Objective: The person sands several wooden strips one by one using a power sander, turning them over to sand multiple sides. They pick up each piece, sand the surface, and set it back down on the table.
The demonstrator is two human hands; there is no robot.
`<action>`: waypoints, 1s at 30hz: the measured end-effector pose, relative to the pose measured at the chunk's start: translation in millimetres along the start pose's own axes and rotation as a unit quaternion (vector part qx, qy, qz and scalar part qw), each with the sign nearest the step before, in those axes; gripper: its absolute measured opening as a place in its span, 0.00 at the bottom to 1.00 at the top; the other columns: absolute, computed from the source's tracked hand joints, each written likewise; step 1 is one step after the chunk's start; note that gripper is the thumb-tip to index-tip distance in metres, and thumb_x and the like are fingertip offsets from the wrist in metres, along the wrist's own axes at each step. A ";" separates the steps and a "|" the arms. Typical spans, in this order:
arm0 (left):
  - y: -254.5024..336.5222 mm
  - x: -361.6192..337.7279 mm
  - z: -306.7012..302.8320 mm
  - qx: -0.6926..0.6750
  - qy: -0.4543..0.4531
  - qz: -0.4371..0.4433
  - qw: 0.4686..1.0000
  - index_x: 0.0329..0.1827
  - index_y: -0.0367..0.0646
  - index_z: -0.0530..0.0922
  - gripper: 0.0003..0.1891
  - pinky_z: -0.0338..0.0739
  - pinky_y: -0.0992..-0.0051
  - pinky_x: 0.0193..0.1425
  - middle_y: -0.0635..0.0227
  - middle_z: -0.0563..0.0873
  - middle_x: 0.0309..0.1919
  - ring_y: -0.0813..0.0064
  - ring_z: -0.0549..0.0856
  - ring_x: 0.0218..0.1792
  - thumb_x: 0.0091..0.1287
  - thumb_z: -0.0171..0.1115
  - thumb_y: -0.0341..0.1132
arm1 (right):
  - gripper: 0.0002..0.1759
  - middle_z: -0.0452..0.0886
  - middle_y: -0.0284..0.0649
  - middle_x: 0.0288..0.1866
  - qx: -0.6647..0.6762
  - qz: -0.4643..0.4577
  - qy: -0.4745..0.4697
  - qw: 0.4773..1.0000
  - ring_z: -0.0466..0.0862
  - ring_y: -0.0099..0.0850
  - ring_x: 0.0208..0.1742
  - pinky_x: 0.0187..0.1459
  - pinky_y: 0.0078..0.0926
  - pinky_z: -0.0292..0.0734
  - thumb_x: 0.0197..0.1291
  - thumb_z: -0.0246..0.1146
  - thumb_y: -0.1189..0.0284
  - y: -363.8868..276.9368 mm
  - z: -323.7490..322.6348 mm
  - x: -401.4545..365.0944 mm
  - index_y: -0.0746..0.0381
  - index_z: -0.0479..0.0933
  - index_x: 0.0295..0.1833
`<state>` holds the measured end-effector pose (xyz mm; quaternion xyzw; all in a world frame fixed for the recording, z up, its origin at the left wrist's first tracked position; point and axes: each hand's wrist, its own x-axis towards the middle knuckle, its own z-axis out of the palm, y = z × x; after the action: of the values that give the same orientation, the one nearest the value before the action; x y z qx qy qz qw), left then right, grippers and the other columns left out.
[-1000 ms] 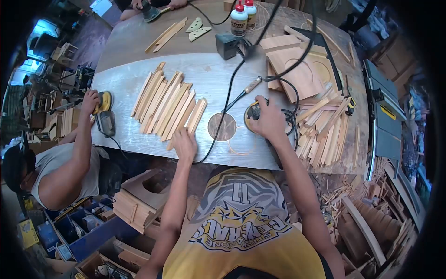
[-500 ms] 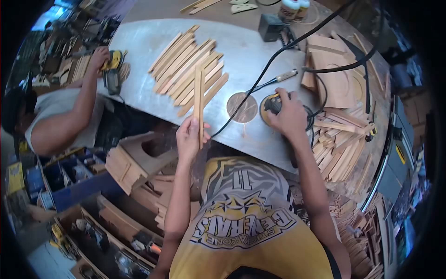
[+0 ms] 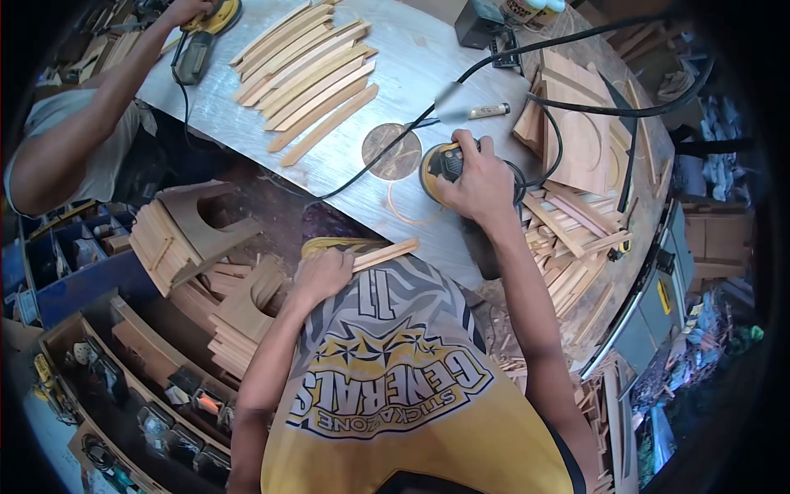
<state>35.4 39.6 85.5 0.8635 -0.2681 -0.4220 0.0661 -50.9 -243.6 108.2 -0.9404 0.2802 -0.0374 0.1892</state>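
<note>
My left hand is closed on a couple of thin wooden strips, held low in front of the jersey at the table's near edge. My right hand wraps around the body of a yellow-and-black sander, which rests on the metal tabletop. Just left of the sander lies a round disc, with a black cord crossing it. Several curved wooden strips lie side by side farther back on the metal sheet. A handled tool is partly hidden behind a blurred patch.
At the left, another person's hand grips a second sander. Black cables loop above the table. Flat boards and piled wood strips occupy the right side. Cut wooden frames and a tool drawer are below left.
My left hand has come down toward my body, and the strips have swung from upright to nearly level. My right hand stays on the sander. The view has shifted.
</note>
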 end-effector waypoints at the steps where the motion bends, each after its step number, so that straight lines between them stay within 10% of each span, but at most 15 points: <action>1: 1.1 2.9 1.8 -0.006 0.002 0.016 1.000 0.40 0.29 0.88 0.30 0.80 0.46 0.58 0.34 0.88 0.40 0.34 0.88 0.46 0.79 0.45 0.49 | 0.36 0.79 0.56 0.49 0.000 0.000 -0.019 1.000 0.88 0.59 0.38 0.39 0.54 0.84 0.49 0.74 0.56 -1.6 -2.1 1.4 0.50 0.74 0.64; 17: -3.5 72.2 79.7 0.085 0.260 0.094 0.957 0.21 0.43 0.87 0.25 0.85 0.50 0.36 0.48 0.88 0.22 0.46 0.90 0.26 0.75 0.53 0.45 | 0.35 0.79 0.56 0.49 -0.019 -0.099 -0.132 0.986 0.87 0.59 0.40 0.46 0.53 0.85 0.48 0.74 0.58 -36.4 -35.3 -18.2 0.48 0.77 0.66; 30: -7.1 69.2 80.6 0.059 0.257 0.104 0.959 0.20 0.41 0.86 0.27 0.85 0.49 0.35 0.48 0.88 0.22 0.46 0.90 0.25 0.75 0.51 0.45 | 0.35 0.78 0.55 0.51 -0.074 -0.140 -0.182 0.970 0.88 0.59 0.40 0.45 0.53 0.85 0.47 0.76 0.60 -54.6 -4.6 -30.3 0.48 0.76 0.64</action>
<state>11.4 18.7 -16.1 0.9124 -0.3549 -0.1606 0.1254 -49.2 -186.6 134.1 -0.9726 0.1085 0.1292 0.1600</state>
